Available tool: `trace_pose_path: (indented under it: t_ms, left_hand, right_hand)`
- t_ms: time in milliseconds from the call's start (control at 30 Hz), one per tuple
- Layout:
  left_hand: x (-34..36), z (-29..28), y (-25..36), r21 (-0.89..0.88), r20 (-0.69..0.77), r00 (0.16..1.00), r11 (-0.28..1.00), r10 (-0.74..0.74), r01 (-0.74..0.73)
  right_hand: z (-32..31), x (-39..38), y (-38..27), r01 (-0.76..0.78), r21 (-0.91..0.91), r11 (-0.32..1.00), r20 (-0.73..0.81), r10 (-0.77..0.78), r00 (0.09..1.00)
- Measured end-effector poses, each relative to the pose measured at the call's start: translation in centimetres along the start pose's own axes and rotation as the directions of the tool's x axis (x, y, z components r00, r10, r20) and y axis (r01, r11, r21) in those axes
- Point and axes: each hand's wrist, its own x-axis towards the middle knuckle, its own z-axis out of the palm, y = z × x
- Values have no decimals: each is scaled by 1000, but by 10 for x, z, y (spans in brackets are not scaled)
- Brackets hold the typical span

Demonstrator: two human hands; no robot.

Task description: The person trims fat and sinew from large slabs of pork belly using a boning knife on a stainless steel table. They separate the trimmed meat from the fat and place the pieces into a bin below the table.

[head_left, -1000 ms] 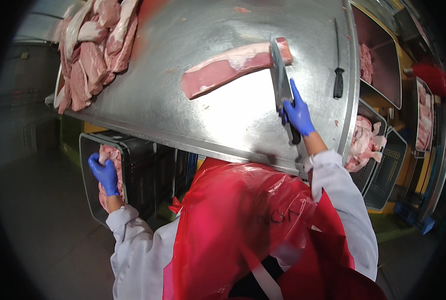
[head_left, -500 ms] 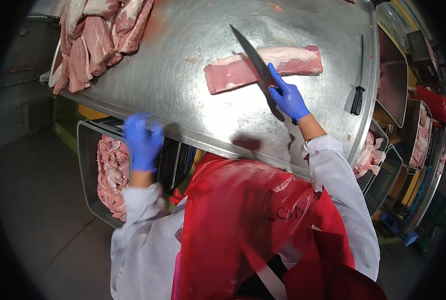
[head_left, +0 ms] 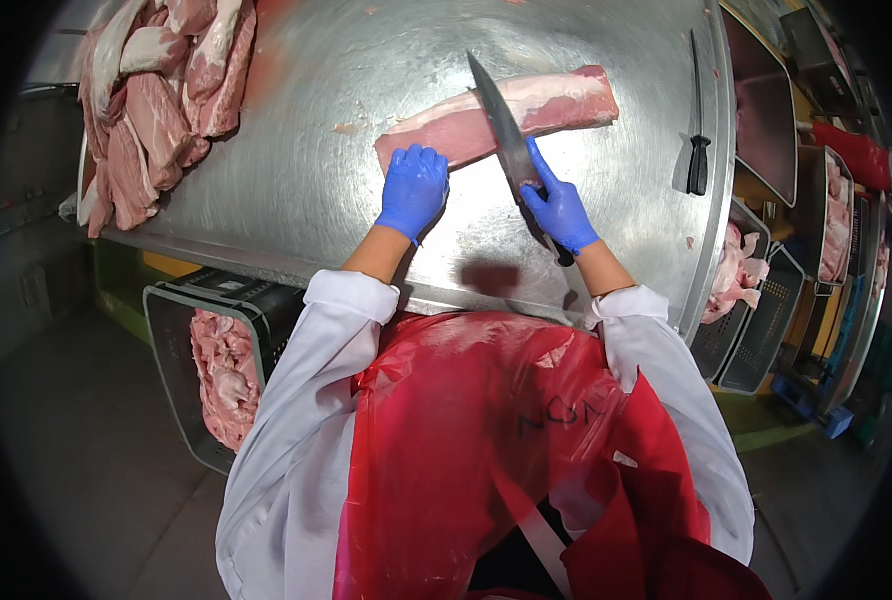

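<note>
A long strip of raw pale pink meat (head_left: 568,98) with a whitish fat side lies slightly aslant on the metal table (head_left: 316,170). My right hand (head_left: 558,208), in a blue glove, grips a large knife (head_left: 498,115) by its black handle, index finger stretched along it; the blade crosses the strip's middle and points away from me. My blue-gloved left hand (head_left: 413,190) is on the near edge of the strip's left end, fingers curled onto it.
A pile of meat (head_left: 161,100) fills the table's back left. A black-handled rod (head_left: 698,160) lies along the right side. Below left stands a grey crate (head_left: 163,350) of meat scraps (head_left: 226,375). More bins (head_left: 766,335) and trays with meat (head_left: 834,220) line the right.
My left hand has risen from the crate of scraps to the strip's left end. The knife, held throughout, has shifted from the strip's right end to its middle and tilted leftward.
</note>
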Motion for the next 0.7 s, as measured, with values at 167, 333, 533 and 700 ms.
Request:
trace_pose_path:
  t_ms: [167,333,533,700]
  left_hand:
    - [0,1,-2,-59,-10,999,998,-33,32]
    - [0,-2,-2,-145,-31,996,986,-88,82]
    - [-1,-8,-1,-266,-68,982,952,-176,153]
    - [-4,-5,-6,-389,-87,969,903,-233,183]
  right_hand:
    - [13,-3,-17,53,-88,995,83,-45,996]
    - [15,-10,-25,70,-170,983,189,-37,981]
    - [-25,-57,-2,92,-159,983,341,-33,939]
    - [3,-23,-10,95,-138,986,344,-42,938]
